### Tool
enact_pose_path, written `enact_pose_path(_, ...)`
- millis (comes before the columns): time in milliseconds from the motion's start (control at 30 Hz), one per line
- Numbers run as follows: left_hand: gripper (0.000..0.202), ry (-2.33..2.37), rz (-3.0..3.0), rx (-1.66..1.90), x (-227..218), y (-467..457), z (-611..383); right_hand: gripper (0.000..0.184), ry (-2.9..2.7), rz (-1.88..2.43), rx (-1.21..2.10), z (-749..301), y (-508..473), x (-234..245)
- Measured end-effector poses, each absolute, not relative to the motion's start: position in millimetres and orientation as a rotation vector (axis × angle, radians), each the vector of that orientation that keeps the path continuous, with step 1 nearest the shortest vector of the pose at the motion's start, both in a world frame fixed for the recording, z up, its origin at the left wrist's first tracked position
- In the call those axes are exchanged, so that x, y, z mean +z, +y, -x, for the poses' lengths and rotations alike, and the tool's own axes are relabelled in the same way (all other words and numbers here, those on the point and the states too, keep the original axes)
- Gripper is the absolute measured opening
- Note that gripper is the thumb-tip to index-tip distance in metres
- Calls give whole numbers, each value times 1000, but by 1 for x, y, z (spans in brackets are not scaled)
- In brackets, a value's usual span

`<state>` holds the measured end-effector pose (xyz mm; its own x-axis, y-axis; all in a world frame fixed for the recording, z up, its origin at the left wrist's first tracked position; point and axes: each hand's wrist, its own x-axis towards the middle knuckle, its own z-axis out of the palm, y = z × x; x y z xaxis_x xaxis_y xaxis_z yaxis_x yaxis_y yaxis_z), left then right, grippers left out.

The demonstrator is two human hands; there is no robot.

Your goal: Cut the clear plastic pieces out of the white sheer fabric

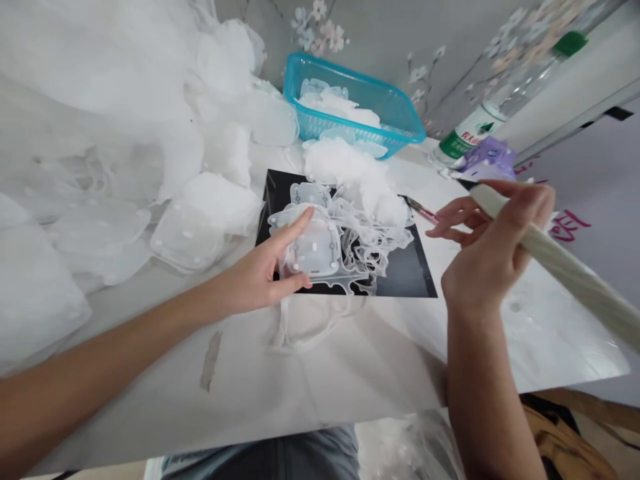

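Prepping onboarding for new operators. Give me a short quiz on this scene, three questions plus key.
1. Multiple choice: what does the right hand hold?
A) a drinks bottle
B) a long pale bar
C) a blue basket
2. True or false: white pieces lie in the blue basket.
3. Fill the blank: the left hand touches translucent pieces that lie over a ____ sheet.

Key: 1. B; 2. True; 3. black
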<state>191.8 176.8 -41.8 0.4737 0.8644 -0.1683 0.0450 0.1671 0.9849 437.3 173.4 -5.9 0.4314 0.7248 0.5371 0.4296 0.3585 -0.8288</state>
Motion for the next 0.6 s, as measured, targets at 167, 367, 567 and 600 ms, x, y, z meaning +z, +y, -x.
enact_pose_path(167,92,885,-1270,676,-43,177,-191,8,-1463,1185,594,-405,150,7)
enact_pose_path(367,90,894,-1275,731,-45,177,-191,11,-1815,1166,818,-397,142,-8)
enact_pose_path(567,88,877,-1214,730,-48,177,-189,5,-2102,1001,898,-395,149,-10)
enact_pose_path(600,87,876,-1192,734,-48,177,-189,6,-2117,998,890,-395,149,-10)
